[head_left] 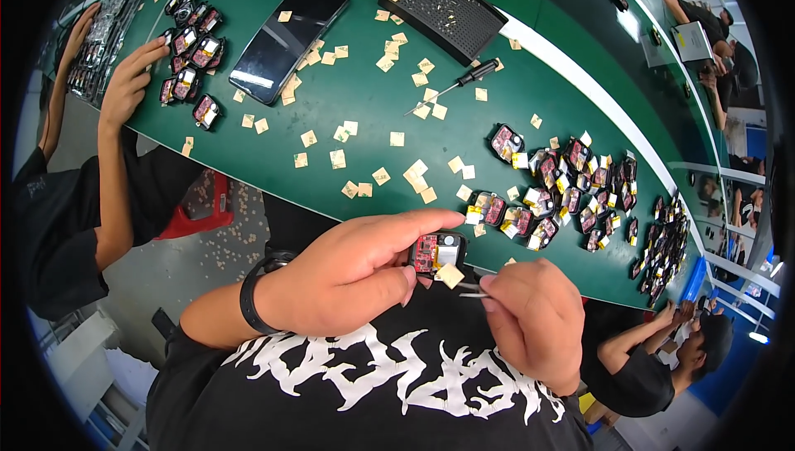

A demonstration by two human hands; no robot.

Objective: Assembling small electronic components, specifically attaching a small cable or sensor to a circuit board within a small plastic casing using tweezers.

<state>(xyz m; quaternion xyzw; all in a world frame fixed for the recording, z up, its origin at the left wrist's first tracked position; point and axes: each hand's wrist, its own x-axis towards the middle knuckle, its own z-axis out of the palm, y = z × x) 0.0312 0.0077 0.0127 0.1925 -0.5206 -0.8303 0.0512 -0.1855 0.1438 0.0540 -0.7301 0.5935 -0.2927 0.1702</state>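
My left hand (344,265) grips a small black device casing (426,252) between thumb and fingers at the near table edge. Inside the casing a red circuit board and a silvery-white part are visible. A beige paper square (450,275) lies over the casing's lower right corner. Metal tweezers (474,291) are pinched in my right hand (537,314), their tips close beside that square. Whether the tips grip it I cannot tell. Just right of my left fingertips, several similar open casings (542,194) with red boards and yellow tabs stand grouped on the green table (273,153).
Beige squares are scattered over the table. Farther off lie a black phone (288,41), a screwdriver (468,78) and a black perforated tray (443,12). A co-worker's hand (132,78) touches casings at the left. More casings (662,248) crowd the right end; another person (654,364) sits there.
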